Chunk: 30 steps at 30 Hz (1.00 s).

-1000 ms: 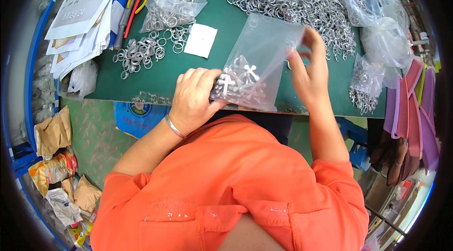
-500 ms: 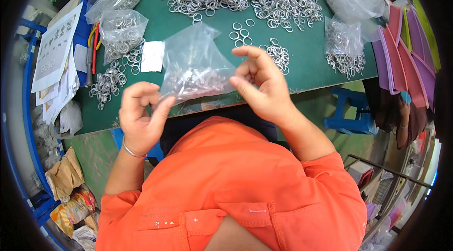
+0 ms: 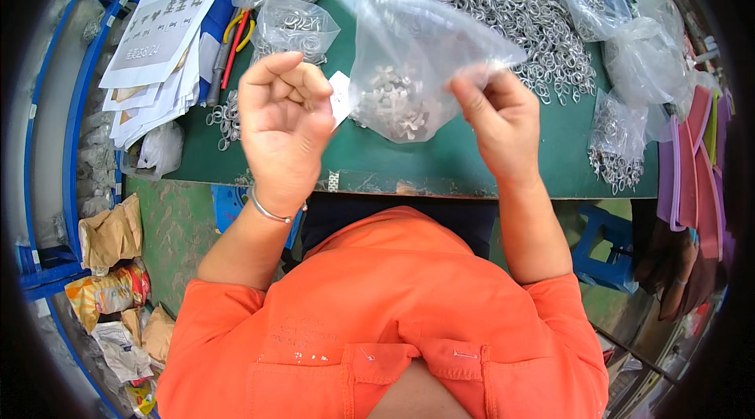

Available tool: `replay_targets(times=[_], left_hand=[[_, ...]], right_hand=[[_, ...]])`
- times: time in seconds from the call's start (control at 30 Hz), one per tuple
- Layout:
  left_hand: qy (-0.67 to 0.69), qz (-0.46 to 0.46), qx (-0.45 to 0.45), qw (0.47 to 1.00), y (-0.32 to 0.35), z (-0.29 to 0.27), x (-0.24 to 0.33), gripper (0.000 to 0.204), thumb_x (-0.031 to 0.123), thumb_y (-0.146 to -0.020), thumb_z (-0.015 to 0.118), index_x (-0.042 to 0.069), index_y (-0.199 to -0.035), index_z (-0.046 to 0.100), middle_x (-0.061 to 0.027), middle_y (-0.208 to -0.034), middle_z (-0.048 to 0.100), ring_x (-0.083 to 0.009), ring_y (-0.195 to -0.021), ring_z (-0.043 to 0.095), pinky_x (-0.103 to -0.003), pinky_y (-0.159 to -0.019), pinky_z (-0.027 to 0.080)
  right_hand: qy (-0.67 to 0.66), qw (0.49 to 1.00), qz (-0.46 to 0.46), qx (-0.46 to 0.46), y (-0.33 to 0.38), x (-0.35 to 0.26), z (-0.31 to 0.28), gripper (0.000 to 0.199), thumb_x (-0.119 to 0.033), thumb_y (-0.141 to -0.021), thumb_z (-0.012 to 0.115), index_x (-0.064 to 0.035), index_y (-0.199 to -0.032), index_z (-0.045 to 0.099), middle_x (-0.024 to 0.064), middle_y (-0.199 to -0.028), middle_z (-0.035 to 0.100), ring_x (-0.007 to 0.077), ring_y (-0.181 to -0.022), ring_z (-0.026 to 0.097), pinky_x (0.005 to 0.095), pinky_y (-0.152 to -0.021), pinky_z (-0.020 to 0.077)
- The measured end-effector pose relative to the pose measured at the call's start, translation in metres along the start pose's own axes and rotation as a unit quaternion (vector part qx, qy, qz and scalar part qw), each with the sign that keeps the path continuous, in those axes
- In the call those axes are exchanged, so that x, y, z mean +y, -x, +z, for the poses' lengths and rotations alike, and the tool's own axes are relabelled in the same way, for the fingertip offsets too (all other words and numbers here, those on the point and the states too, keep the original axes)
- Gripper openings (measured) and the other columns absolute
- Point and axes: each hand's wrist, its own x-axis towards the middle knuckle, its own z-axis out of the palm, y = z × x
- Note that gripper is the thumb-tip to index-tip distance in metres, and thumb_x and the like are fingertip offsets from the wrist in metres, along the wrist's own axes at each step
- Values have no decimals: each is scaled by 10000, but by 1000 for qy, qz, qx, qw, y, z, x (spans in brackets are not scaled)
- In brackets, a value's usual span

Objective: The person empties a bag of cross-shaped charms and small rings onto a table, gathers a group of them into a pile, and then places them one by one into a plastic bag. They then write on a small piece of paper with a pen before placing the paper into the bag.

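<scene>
Clear plastic catches the light: the bag [image 3: 429, 41] now slants over the green table [image 3: 377, 167], pinched at its right side by the thumb and fingers of the right hand [image 3: 507, 124]. Silvery metal pieces [image 3: 393, 100] gather in its lower part. The left hand [image 3: 283, 124] is raised, palm showing, fingers loosely curled and apparently empty, just beside the white card [image 3: 340, 96]. So the right hand alone seems to control the bag; whether its low corner touches the table, I cannot tell. Earlier, the bag is nearer the front edge, between both hands; now it overlaps the ring heap [image 3: 515, 6] in view.
</scene>
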Motion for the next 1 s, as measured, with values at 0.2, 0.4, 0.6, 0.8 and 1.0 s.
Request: replay_targets(times=[0.2,0.4,0.6,0.8,1.0], left_hand=[[-219,-143,-14,965,32,-2,-37,625,120,-747,805,18,-1246,442,-12,-978,564,-83,-757,510,-209,-632,414],[-193,-193,40,961,30,-11,-46,95,96,-926,622,9,-934,586,27,-770,574,-26,-609,461,-179,-543,371],[-177,-226,66,956,31,-22,-58,118,139,-935,613,26,-950,584,12,-746,565,-37,-592,468,-179,-511,342],[-167,-229,84,955,34,-25,-59,122,126,-925,617,18,-970,584,-9,-749,575,-55,-596,486,-183,-513,350],[-144,-226,94,959,35,-27,-61,93,81,-914,608,2,-960,588,-13,-744,578,-63,-592,488,-192,-516,367]], right_hand=[[246,942,-127,-192,7,4,0,394,-64,-805,714,15,-1168,584,138,-1062,615,227,-866,615,303,-712,509],[398,905,-145,34,37,24,-86,420,-151,-763,740,-42,-1143,599,158,-1187,552,305,-1035,564,388,-880,469],[581,794,-121,-132,43,39,-107,561,-439,-761,720,-141,-1224,614,178,-1377,460,396,-1297,394,476,-1063,338],[517,828,-204,-76,28,54,-109,194,-140,-735,741,-68,-864,616,117,-964,567,312,-886,540,401,-769,467],[524,799,-287,-71,11,55,-114,165,-42,-709,697,-53,-773,546,85,-721,512,279,-661,513,367,-618,462]])
